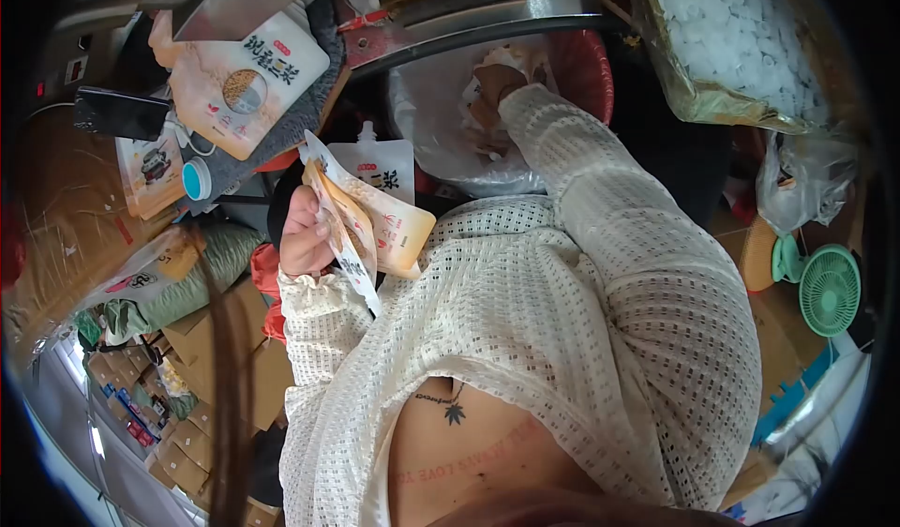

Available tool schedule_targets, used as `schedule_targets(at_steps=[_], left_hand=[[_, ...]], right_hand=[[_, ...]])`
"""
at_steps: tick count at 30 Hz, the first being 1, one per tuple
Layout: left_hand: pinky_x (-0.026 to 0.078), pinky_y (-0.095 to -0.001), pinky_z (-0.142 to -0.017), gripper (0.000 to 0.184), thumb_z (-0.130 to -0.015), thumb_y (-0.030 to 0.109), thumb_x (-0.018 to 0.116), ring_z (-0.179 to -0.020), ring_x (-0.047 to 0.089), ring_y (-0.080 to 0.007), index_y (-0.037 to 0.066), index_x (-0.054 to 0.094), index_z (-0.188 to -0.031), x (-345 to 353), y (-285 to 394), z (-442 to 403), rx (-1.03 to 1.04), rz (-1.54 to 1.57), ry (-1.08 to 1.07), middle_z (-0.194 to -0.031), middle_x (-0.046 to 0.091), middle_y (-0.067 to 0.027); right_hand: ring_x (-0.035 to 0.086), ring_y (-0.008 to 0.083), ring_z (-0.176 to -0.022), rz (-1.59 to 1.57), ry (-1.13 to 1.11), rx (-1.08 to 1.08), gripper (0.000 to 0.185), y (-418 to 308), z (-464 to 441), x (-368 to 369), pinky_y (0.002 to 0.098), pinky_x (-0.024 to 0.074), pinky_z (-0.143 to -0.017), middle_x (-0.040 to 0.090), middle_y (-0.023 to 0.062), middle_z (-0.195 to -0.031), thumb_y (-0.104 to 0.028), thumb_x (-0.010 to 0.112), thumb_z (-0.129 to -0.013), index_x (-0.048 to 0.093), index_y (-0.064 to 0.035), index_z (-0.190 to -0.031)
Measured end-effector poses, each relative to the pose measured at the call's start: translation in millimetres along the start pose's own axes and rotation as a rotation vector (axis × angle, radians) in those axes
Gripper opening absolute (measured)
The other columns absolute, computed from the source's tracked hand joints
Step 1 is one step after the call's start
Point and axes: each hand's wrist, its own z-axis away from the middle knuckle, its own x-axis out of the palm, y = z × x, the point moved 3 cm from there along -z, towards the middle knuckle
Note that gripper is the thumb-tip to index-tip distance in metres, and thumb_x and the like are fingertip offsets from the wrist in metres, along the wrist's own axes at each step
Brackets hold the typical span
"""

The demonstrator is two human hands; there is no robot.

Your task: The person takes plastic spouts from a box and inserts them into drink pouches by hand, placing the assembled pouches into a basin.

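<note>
While my left hand curls closed round white-and-orange printed pouches, left of and nearer than the round red plastic basket, my right hand is inside its clear plastic liner; I cannot tell how open it is or whether it grips anything. I judge this a reaching-in step; the next move calls for sure fingers there and steady pouches.

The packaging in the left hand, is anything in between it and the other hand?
Yes, in this view: the white spouted pouch and the clear plastic bag lie between the packaging and the right hand. Whether they truly block the way, one view can't settle.
</note>
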Motion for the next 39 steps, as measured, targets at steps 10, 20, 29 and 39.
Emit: schedule_targets(at_steps=[10, 20, 29, 39], left_hand=[[0.056, -0.0465, -0.099, 0.027, -0.091, -0.002, 0.063, -0.117, 0.065, -0.0312, 0.009, 0.047, -0.11, 11.2, 0.1, -4.3, 0.008, -0.031, -0.033, -0.127, 0.061, -0.0157], [0.053, -0.0458, -0.102, 0.025, -0.093, -0.002, 0.059, -0.121, 0.061, -0.0318, 0.007, 0.045, -0.11, 8.2, -7.2, -0.9, 0.036, -0.053, -0.104, -0.132, 0.058, -0.0193], [0.052, -0.0479, -0.104, 0.026, -0.091, -0.002, 0.064, -0.124, 0.06, -0.031, 0.008, 0.047, -0.109, 8.0, -3.8, -3.4, -0.02, -0.059, -0.084, -0.13, 0.059, -0.0151], [0.053, -0.0464, -0.102, 0.025, -0.092, -0.002, 0.059, -0.121, 0.061, -0.0308, 0.008, 0.045, -0.11, -1.3, -1.0, -1.4, -0.002, -0.07, -0.07, -0.13, 0.058, -0.0186]], right_hand=[[0.067, 0.0192, -0.085, -0.921, 0.223, -0.524, 0.018, 33.2, 61.7, -56.4, 0.0327, 0.0521, -0.079, 0.069, 0.0074, -0.089, -0.004, 0.063, -0.084, 0.069, -0.013, -0.099], [0.069, 0.0227, -0.093, -0.412, 0.173, -0.163, 0.018, 66.9, 114.6, -108.3, 0.037, 0.0554, -0.076, 0.07, 0.0129, -0.096, -0.024, 0.074, -0.088, 0.069, -0.0094, -0.097], [0.068, 0.0323, -0.111, -0.126, -0.55, -0.309, 0.046, -28.1, 120.4, -35.3, 0.0442, 0.0524, -0.097, 0.071, 0.0196, -0.117, -0.035, 0.069, -0.087, 0.071, -0.0025, -0.12], [0.073, 0.0275, -0.094, -0.28, -0.408, -0.122, 0.047, 36.1, 55.9, -57.8, 0.0422, 0.0575, -0.074, 0.074, 0.0161, -0.1, -0.022, 0.077, -0.077, 0.069, -0.0028, -0.119]])
